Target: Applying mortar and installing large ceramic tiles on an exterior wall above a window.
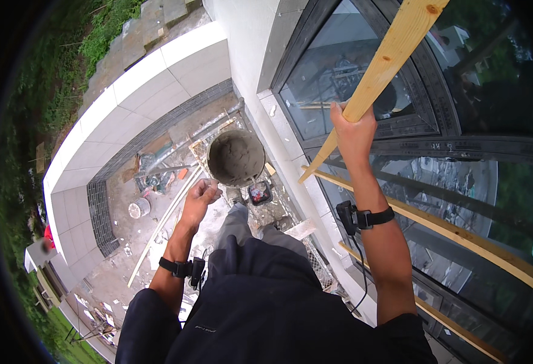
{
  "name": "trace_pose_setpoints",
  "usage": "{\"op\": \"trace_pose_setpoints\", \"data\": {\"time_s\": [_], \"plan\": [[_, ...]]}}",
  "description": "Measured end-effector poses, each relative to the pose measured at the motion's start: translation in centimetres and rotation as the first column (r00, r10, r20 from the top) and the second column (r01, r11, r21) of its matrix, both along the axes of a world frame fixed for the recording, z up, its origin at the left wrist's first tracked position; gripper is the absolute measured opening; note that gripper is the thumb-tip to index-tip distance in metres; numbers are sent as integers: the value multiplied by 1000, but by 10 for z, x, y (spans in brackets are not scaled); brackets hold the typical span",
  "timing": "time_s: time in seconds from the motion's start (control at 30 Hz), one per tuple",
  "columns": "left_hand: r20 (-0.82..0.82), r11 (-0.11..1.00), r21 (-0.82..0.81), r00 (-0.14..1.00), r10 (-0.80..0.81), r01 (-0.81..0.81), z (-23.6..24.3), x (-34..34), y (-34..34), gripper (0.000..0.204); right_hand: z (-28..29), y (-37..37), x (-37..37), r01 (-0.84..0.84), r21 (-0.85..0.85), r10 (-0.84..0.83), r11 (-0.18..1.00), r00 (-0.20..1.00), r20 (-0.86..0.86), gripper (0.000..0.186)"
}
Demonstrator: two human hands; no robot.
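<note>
One plank [389, 59] in right grip [357, 130] — top unseen

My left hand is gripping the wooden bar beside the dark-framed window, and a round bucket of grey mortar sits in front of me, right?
Not quite. The head view shows your right hand gripping the wooden bar beside the dark-framed window; the round bucket of grey mortar does sit in front of you.

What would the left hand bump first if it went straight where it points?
Probably the mortar bucket, next along that line; but it seems lower, so the left hand might pass above it.
</note>
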State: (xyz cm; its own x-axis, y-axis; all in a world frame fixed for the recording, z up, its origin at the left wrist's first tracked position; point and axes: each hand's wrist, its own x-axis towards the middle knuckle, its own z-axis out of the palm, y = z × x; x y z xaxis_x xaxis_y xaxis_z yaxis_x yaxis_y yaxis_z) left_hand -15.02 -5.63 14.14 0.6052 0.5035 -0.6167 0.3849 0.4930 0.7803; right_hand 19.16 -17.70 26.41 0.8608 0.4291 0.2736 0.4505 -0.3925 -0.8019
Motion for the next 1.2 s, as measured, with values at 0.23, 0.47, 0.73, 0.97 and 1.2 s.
{"op": "trace_pose_setpoints", "data": {"time_s": [0.23, 0.47, 0.73, 0.97, 1.2], "plan": [[22, 1000, 19, 1000, 12, -12, -5, -7, 0, 30, -6, 17, 24, 11, 42, -10, 999, 1000, -28, 31], [-13, 1000, 16, 1000, 26, -26, -3, -19, -1, 30, -13, 35, 29, 11, 88, -10, 996, 1000, -11, 33], [-39, 999, 15, 998, 44, -43, -9, -28, -3, 29, -33, 55, 43, 24, 83, -22, 996, 1000, -19, 34], [-45, 995, 38, 995, 90, -88, -8, -39, 1, 27, -31, 71, 57, 60, 109, -50, 992, 995, -90, 37], [3, 989, -16, 989, 150, -150, -57, -38, 3, 28, -70, 77, 99, 207, 58, -204, 977, 978, -47, 49]]}}
